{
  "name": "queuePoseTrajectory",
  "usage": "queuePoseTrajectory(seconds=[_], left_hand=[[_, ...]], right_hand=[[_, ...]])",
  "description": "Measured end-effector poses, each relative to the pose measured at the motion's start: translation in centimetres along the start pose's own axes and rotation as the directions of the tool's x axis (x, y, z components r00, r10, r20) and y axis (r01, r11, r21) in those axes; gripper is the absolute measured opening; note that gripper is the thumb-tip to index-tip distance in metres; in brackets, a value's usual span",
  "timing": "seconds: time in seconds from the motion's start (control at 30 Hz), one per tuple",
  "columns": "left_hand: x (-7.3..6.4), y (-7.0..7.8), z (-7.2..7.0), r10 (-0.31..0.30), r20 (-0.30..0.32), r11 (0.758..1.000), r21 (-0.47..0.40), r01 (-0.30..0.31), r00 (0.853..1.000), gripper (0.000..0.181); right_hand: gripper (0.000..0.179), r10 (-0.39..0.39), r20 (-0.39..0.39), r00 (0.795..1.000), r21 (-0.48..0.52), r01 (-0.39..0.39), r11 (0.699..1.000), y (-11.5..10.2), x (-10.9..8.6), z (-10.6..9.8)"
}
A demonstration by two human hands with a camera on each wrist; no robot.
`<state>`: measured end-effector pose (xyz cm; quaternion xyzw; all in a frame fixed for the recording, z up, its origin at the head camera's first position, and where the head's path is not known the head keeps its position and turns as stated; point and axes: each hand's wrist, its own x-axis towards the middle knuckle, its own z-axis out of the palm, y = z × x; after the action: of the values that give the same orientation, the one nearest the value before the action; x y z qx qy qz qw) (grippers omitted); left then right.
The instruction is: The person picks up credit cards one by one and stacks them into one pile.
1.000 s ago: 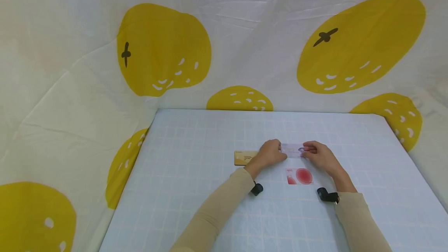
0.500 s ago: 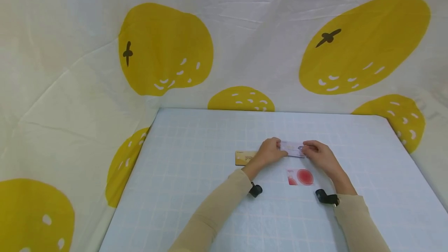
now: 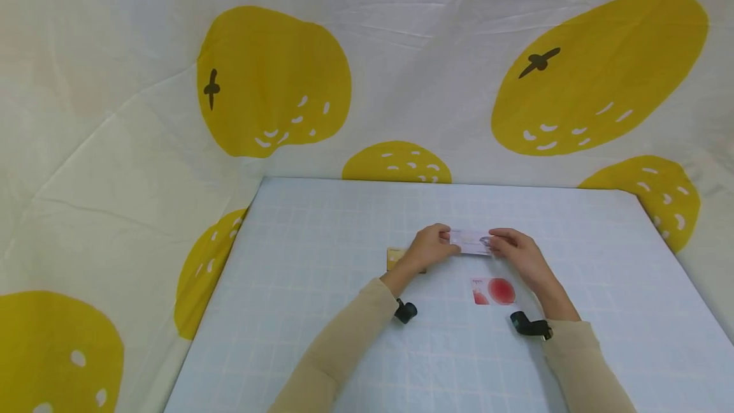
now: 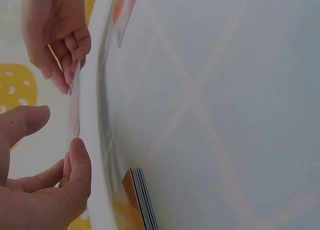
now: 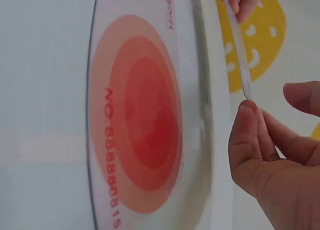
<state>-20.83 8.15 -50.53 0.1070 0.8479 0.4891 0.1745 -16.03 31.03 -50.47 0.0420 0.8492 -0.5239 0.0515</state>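
Both hands hold a pale purple card (image 3: 470,242) above the table, one at each short end. The left hand (image 3: 430,246) grips its left end; the right hand (image 3: 518,257) pinches the right end. From the wrists the card shows nearly edge-on, a thin pale strip (image 5: 241,54) in the right wrist view. Below it on the table lies a white card with red circles (image 3: 494,291), number print showing along its edge in the right wrist view. Left of the hands sits a stack of gold cards (image 3: 394,259), partly hidden by the left hand, its layered edges (image 4: 142,200) visible in the left wrist view.
A pale checked cloth (image 3: 321,228) covers the table. White fabric with yellow fruit shapes (image 3: 272,81) hangs behind and at the sides. Black wrist cameras (image 3: 406,311) sit on both wrists, above the table surface.
Both hands have carried the purple card slightly up and to the left. The left hand now hides more of the gold card stack. The red-circle card stays in place.
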Motion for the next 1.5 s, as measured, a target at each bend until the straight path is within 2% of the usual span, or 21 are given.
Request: queuePoseTrajectory(seconds=[0.17,0.4,0.53,0.67,1.0,1.27,1.5], left_hand=[[-0.7,-0.2,-1.5,-0.008,0.007,1.0,-0.011,0.008,1.0,0.051],[-1.9,-0.6,-3.3,0.002,0.016,1.0,-0.003,-0.002,1.0,0.052],[-2.3,-1.5,-4.3,0.025,0.013,1.0,0.011,-0.026,1.0,0.053],[-2.9,-2.4,-5.6,0.034,0.003,0.999,0.02,-0.034,0.999,0.053],[-4.9,-4.3,-8.1,0.009,-0.033,1.0,0.013,-0.008,0.999,0.054],[-6.0,-5.1,-9.4,0.016,-0.052,1.0,0.0,-0.016,0.999,0.054],[-6.4,-6.1,-9.8,-0.006,-0.065,1.0,0.028,0.008,0.998,0.052]], right_hand=[[0.052,-0.004,0.017,1.0,0.065,0.003,0.998,-0.6,-0.2,0.7],[0.055,0.05,0.041,0.998,0.092,-0.054,0.994,-1.6,-0.2,2.0],[0.056,0.063,0.061,0.996,0.087,-0.068,0.994,-1.7,0.1,2.9],[0.055,0.04,0.097,0.994,0.107,-0.051,0.993,-2.3,0.2,4.1],[0.053,0.044,0.176,0.983,0.16,-0.073,0.984,-3.8,0.2,7.0],[0.047,-0.018,0.19,0.982,0.222,-0.025,0.975,-4.5,0.8,8.6],[0.046,-0.054,0.215,0.975,0.195,0.011,0.981,-4.6,0.9,9.3]])
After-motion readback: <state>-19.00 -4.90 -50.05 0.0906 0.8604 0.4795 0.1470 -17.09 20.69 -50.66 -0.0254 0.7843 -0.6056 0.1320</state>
